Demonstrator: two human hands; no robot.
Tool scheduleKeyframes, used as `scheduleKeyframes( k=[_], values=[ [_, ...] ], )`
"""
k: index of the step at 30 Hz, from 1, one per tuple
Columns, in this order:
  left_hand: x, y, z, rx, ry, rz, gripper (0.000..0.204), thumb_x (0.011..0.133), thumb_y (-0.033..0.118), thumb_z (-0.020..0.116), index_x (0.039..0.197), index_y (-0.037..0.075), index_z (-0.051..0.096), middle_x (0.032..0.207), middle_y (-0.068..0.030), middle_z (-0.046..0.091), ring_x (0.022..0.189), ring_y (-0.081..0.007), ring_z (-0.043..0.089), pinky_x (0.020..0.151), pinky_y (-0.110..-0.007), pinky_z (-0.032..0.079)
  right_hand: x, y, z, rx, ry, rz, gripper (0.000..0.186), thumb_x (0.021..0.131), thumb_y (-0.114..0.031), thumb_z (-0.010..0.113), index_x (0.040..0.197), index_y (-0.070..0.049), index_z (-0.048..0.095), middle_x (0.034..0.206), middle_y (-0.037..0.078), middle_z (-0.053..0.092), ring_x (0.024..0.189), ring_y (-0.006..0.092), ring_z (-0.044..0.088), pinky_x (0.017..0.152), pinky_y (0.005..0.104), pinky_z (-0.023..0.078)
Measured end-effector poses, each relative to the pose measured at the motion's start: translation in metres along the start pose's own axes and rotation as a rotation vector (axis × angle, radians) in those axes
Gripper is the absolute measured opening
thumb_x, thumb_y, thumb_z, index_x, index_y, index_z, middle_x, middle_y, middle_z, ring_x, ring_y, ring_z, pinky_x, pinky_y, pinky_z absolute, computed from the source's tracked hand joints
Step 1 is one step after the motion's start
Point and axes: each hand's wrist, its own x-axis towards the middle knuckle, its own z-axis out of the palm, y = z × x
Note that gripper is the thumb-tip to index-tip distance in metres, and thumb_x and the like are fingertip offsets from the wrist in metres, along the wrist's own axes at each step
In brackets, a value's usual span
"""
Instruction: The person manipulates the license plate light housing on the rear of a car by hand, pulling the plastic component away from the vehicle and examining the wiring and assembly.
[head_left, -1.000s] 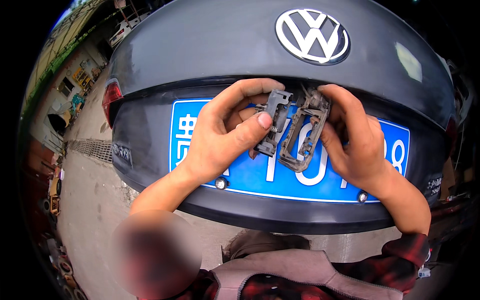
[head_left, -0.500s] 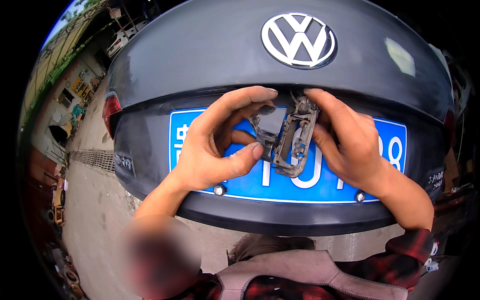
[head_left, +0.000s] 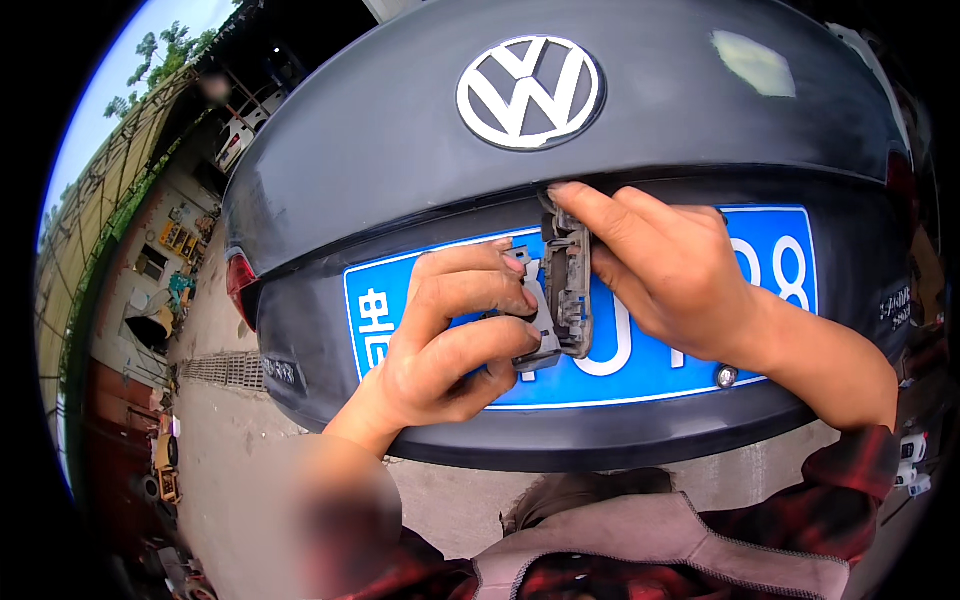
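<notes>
A dusty grey-black plastic housing [head_left: 573, 290], long and narrow with an open frame, stands upright in front of the blue licence plate [head_left: 600, 385]. My right hand [head_left: 680, 270] pinches its right side, index finger at the upper end just under the trunk lid's lower edge. A flatter grey plastic flap [head_left: 541, 335] lies along the housing's left side. The curled fingers of my left hand [head_left: 450, 330] grip this flap, partly covering it. I cannot tell whether the flap is joined to the housing.
Above is the dark grey trunk lid [head_left: 370, 150] with a round chrome emblem [head_left: 530, 92]. The black bumper [head_left: 600, 445] curves below the plate. A floor grate [head_left: 222, 369] and shelves with parts [head_left: 180, 240] lie to the left.
My left fingers, spread around the flap before, have curled over it. The flap has turned and come closer against the housing. My view has shifted and tilted slightly.
</notes>
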Motion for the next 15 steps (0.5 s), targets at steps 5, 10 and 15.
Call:
scheduleKeyframes(
  k=[5,10,15],
  values=[
    [0.0022,0.0016,0.0043,0.081,-0.070,0.101,0.028,0.069,0.003,0.076,0.095,0.010,0.067,0.113,-0.0104,0.061,0.113,-0.0330,0.058,0.105,-0.053,0.046,0.0007,-0.0016,-0.0007,-0.026,-0.007,-0.027,0.046,0.076,0.001,0.067,0.121,0.001,0.062,0.081,0.010,0.059,0.059,0.0251,0.064,0.048,0.0342,0.050],
    [0.0028,-0.0001,0.0037,0.210,-0.105,0.099,0.025,0.069,0.010,0.079,0.092,0.015,0.071,0.117,-0.0104,0.062,0.116,-0.0331,0.057,0.104,-0.052,0.048,-0.0009,-0.0009,-0.0004,-0.042,-0.017,-0.018,0.047,0.075,0.001,0.066,0.122,0.000,0.062,0.083,0.010,0.060,0.060,0.0258,0.065,0.049,0.0346,0.051],
    [0.0041,0.0030,0.0046,0.309,-0.071,0.093,0.029,0.065,0.008,0.078,0.092,0.019,0.075,0.120,-0.0094,0.060,0.115,-0.0353,0.057,0.094,-0.046,0.052,0.0000,-0.0001,-0.0028,-0.056,-0.028,-0.007,0.046,0.075,0.000,0.066,0.121,0.000,0.062,0.085,0.010,0.061,0.060,0.0268,0.066,0.050,0.0345,0.052]
  ],
)
